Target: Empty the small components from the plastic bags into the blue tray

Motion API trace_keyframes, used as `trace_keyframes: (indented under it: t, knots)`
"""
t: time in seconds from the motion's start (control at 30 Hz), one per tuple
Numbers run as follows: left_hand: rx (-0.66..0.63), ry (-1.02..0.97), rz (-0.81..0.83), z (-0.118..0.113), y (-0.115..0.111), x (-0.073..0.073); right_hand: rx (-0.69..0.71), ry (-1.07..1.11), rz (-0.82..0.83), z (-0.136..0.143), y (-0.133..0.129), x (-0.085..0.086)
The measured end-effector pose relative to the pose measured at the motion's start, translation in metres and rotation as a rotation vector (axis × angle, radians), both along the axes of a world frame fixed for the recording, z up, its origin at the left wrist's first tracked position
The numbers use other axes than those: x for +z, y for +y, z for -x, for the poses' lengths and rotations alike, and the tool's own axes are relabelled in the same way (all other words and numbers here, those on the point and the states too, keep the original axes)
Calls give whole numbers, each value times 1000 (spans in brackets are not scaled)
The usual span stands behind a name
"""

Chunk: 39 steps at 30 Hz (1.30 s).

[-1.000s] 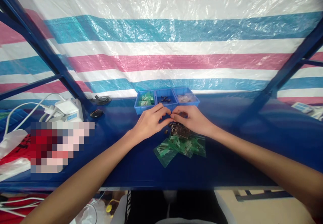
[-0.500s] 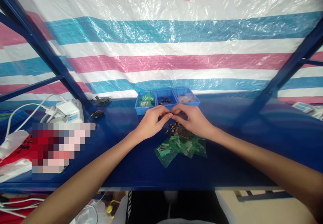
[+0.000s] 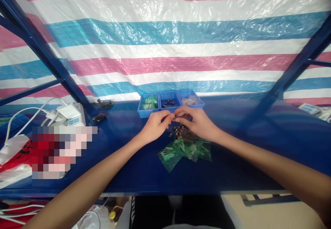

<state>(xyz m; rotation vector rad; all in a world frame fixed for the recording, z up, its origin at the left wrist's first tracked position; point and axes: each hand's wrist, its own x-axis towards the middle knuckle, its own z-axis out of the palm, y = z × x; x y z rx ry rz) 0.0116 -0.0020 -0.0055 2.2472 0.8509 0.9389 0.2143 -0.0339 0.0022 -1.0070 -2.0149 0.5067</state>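
My left hand (image 3: 156, 124) and my right hand (image 3: 196, 120) meet at the fingertips above the blue table (image 3: 116, 167). Both are pinched around something small and dark, mostly hidden by the fingers. Under my right hand lies a pile of small dark parts (image 3: 184, 133), with green plastic packets (image 3: 172, 153) of slim pieces on its near side. Just beyond the hands stand three joined blue bins: the left bin (image 3: 144, 113) holds green packets, the middle one (image 3: 167, 107) dark parts, the right one (image 3: 201, 104) clear packets.
At the left are a white power strip with plugs (image 3: 74, 113), white cables and a red and white bag (image 3: 15, 156). Black objects (image 3: 99, 117) lie near the left frame post. A striped sheet (image 3: 181, 32) hangs behind the table. White items (image 3: 310, 109) are at the far right.
The fingers of my left hand have curled in slightly and their grip at the meeting point has shifted a little. The bins and packets have stayed in place.
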Motion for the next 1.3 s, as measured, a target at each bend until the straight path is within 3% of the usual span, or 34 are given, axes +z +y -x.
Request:
trace_keyframes:
  t: [0.23,0.43,0.57,0.77,0.93,1.13,1.3]
  knots:
    - [-52,17,85,1,1,1,14,-12,19,1,-2,3]
    - [21,68,-180,3,-1,-1,-40,49,62,-1,1,1]
    - [3,99,-346,5,-2,-2,-27,112,116,-1,2,0]
    - [35,188,-488,6,-5,-2,2,130,181,0,-1,1]
    - [52,205,-496,7,-4,-2,60,133,197,-2,-2,6]
    - [37,192,-438,6,-3,1,5,17,-14,-2,-2,3]
    - [-28,174,-288,4,-3,3,-46,-130,-244,-4,0,-4]
